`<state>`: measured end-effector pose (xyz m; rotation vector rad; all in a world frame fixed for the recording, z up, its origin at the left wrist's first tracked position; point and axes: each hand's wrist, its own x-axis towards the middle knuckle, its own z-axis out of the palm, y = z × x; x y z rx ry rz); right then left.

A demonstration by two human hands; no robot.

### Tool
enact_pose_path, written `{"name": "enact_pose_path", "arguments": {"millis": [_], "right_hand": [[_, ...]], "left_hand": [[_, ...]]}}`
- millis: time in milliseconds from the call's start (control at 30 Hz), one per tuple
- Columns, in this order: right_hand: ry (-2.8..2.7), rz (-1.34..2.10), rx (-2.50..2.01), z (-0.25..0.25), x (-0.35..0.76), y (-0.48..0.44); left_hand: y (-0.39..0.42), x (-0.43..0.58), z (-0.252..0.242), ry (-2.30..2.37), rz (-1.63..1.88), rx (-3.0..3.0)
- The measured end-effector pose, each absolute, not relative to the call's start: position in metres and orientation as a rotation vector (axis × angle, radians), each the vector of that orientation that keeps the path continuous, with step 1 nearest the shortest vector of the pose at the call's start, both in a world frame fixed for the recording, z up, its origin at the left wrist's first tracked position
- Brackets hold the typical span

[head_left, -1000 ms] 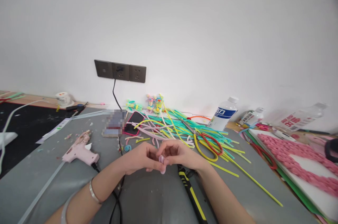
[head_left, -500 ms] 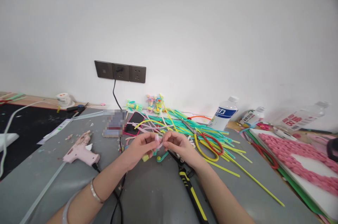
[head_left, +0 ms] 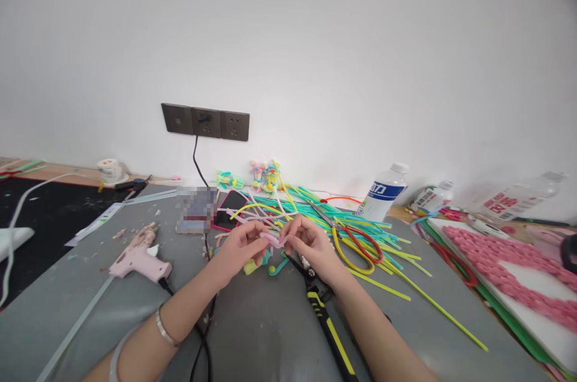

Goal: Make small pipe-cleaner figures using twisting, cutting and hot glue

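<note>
A short pale pink pipe cleaner [head_left: 273, 240] is stretched between my two hands above the grey table. My left hand [head_left: 246, 250] pinches its left end between thumb and fingers. On the other end the fingertips of my right hand [head_left: 309, 248] are closed. Just below and behind the hands lie small yellow and teal pipe cleaner pieces [head_left: 250, 266], partly covered by my left fingers. Beside my right wrist rest black and yellow cutting pliers [head_left: 327, 316], their jaws partly hidden under that hand.
Teal and yellow pipe cleaners [head_left: 360, 226] spread behind my right hand, with red-and-yellow scissors [head_left: 356, 245] on them. At left lies a pink glue gun [head_left: 143, 259] with its black cord. A phone [head_left: 231, 209], small figures [head_left: 265, 176] and a bottle [head_left: 384, 193] stand or lie near the wall.
The pink pipe cleaner has turned from mostly upright at my left fingertips to lying nearly level between both hands. My right fingers have shifted slightly to the right.
</note>
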<state>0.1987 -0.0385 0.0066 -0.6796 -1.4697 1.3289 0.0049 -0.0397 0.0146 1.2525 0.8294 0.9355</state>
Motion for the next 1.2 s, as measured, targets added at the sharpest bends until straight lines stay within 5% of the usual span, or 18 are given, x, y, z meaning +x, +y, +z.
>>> {"name": "enact_pose_path", "arguments": {"millis": [533, 1200], "right_hand": [[-1.502, 1.376, -0.84, 0.003, 0.201, -0.036], [-1.435, 1.413, -0.762, 0.001, 0.192, -0.039]], "left_hand": [[-0.04, 0.005, 0.006, 0.893, 0.683, 1.569], [-0.037, 0.007, 0.011, 0.828, 0.976, 1.055]]}}
